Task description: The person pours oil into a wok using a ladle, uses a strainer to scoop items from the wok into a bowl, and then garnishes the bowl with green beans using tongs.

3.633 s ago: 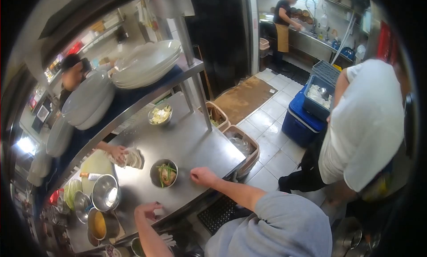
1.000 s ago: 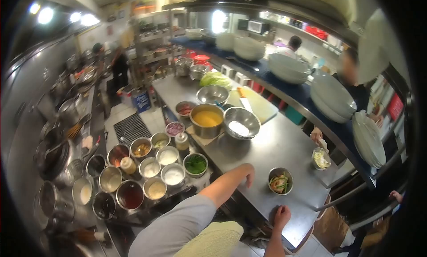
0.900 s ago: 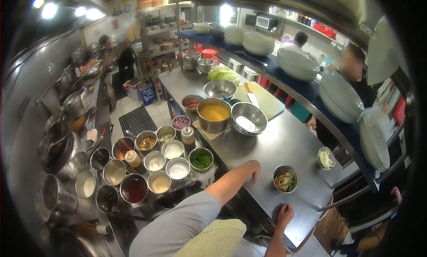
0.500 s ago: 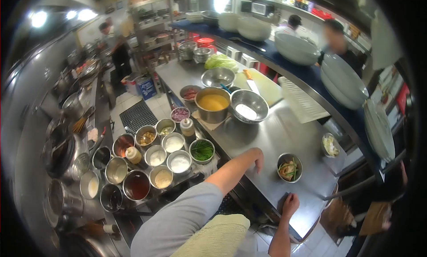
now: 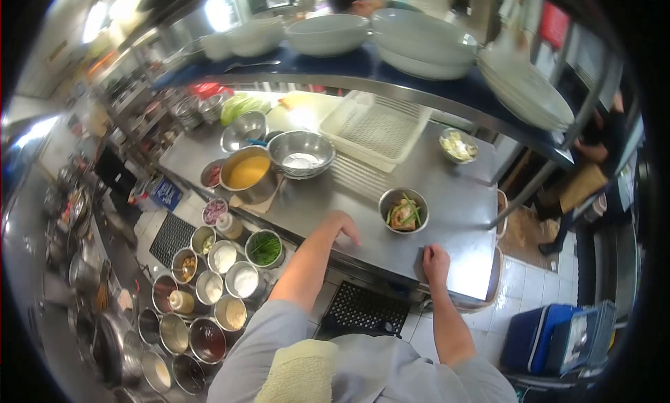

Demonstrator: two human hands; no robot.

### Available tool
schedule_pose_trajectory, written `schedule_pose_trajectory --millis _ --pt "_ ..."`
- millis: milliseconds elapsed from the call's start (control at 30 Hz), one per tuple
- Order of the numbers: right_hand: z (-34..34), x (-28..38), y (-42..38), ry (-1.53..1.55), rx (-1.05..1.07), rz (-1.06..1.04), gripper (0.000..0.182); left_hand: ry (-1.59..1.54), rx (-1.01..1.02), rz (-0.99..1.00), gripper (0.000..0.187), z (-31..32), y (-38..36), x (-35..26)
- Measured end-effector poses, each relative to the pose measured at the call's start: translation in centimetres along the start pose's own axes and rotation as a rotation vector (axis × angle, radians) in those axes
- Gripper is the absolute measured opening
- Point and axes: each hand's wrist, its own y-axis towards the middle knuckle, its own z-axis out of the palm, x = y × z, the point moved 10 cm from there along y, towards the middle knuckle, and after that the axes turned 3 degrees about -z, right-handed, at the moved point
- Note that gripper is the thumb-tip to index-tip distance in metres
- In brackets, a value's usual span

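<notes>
My left hand [image 5: 342, 226] hangs over the front edge of the steel counter [image 5: 314, 211], its fingers loosely extended downward and holding nothing. My right hand [image 5: 436, 260] rests on the counter near its front edge, fingers curled in, with nothing visible in it. Between and beyond the two hands is a small steel bowl [image 5: 405, 211] with pale food and green stalks. Further left on the counter stand a pot of orange-yellow liquid [image 5: 247, 171] and an empty-looking steel mixing bowl [image 5: 301, 154].
A white perforated tray [image 5: 377, 127] and a bowl of pale pieces [image 5: 458, 145] lie at the back. Stacked plates [image 5: 523, 89] line the overhead shelf. Ingredient containers, including chopped greens [image 5: 264, 249], crowd the left. A person [image 5: 604, 134] stands at right; blue coolers [image 5: 544, 337] sit below.
The view has turned to the right, bringing the coolers and more of the white tray into sight. Both hands stay near the counter's front edge, either side of the small bowl.
</notes>
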Motion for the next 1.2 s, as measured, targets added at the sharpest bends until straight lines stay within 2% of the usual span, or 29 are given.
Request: schedule_pose_trajectory --millis 100,233,333,433,500,567,733,867,1033,1133,1200 --pt "-0.5 0.3 0.0 0.019 -0.016 -0.003 0.021 0.019 -0.065 -0.011 0.093 -0.1 -1.3 -0.2" --pt "-0.5 0.1 -0.1 0.032 -0.009 0.006 0.020 0.118 -0.042 0.095 0.104 0.6 -2.5 -1.4" --pt "-0.5 -0.1 -0.2 0.031 0.006 0.017 0.019 0.205 -0.054 0.067 0.112 1.1 -5.4 -2.2" --pt "-0.8 0.5 -0.3 0.039 -0.039 -0.043 0.018 0.241 -0.155 0.085 0.111 0.8 -3.7 -2.1" --pt "-0.7 0.4 -0.2 0.041 -0.027 -0.041 0.019 0.237 -0.198 0.067 0.091 1.1 -5.5 -2.1" --pt "-0.6 0.5 -0.1 0.047 -0.022 -0.037 0.020 0.244 -0.219 0.050 0.084 1.0 -6.0 -2.0" --pt "-0.7 0.6 -0.2 0.034 -0.008 -0.034 0.022 0.225 -0.212 0.006 0.081 1.0 -3.6 -1.4" --pt "-0.7 0.6 -0.1 0.055 -0.011 -0.031 0.022 0.271 -0.150 0.034 0.114 0.9 -2.7 -1.7" --pt "-0.3 0.0 -0.2 0.027 -0.001 -0.029 0.020 0.220 -0.130 0.010 0.119 1.0 -3.5 -1.4" --pt "-0.4 0.1 -0.1 0.070 -0.001 -0.005 0.019 0.346 -0.268 0.082 0.080 0.5 -6.8 -2.8" --pt "-0.5 0.3 -0.2 0.068 0.008 -0.005 0.018 0.354 -0.273 0.083 0.082 0.5 -6.8 -2.8"
